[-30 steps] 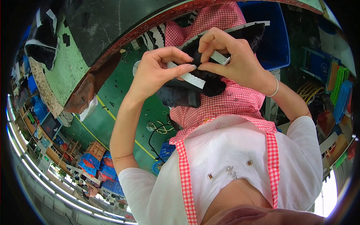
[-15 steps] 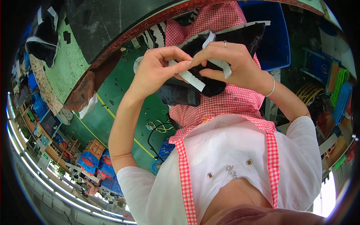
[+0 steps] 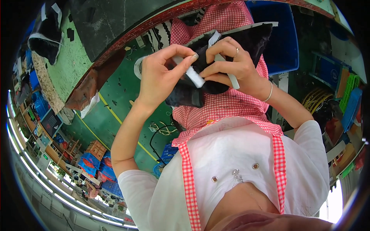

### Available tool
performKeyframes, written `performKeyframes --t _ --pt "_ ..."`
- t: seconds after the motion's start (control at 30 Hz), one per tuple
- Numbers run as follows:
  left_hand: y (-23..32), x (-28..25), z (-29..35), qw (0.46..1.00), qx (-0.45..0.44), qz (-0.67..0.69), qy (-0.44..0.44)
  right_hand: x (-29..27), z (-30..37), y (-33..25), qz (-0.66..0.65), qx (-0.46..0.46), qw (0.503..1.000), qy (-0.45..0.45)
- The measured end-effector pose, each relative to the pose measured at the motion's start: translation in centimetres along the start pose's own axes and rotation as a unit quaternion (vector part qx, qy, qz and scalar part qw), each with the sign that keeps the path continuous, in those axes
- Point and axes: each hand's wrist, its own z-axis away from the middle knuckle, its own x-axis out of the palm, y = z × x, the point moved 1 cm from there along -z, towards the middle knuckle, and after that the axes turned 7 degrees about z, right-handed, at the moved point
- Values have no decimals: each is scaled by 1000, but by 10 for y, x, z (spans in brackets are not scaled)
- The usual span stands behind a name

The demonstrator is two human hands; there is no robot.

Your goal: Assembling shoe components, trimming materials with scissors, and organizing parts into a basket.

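From where I stand, a black piece (image 3: 252, 40) lies across the person's checked apron (image 3: 231, 103), upper centre of the frame. The right hand (image 3: 243, 67) pinches at a white strip (image 3: 196, 78) there; the left hand (image 3: 160, 73) curls thumb toward forefinger just beside it, gripping what, if anything, I can't tell.

Black fabric piece with white edging (image 3: 250, 40) lies over red-and-white checked cloth apron (image 3: 227, 106); left hand (image 3: 165, 71) on its left, right hand (image 3: 235, 63) on its right, short white fabric strip (image 3: 195, 77) between hands. Blue plastic bin (image 3: 286, 57) beside it, far right. Green-topped curved table (image 3: 73, 67) far left, flat black sheet (image 3: 106, 30) on it, black piece with white trim (image 3: 48, 46) left of sheet. Green plastic basket (image 3: 348, 90) right of bin.
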Motion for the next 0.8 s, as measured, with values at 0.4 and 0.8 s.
performKeyframes --t 0.4,0.8 --pt "77 -34 -8 973 82 -88 -199 -44 -34 -13 -63 98 993 -30" --pt "45 -45 -17 968 87 226 69 -38 -116 -10 125 -122 985 -2"
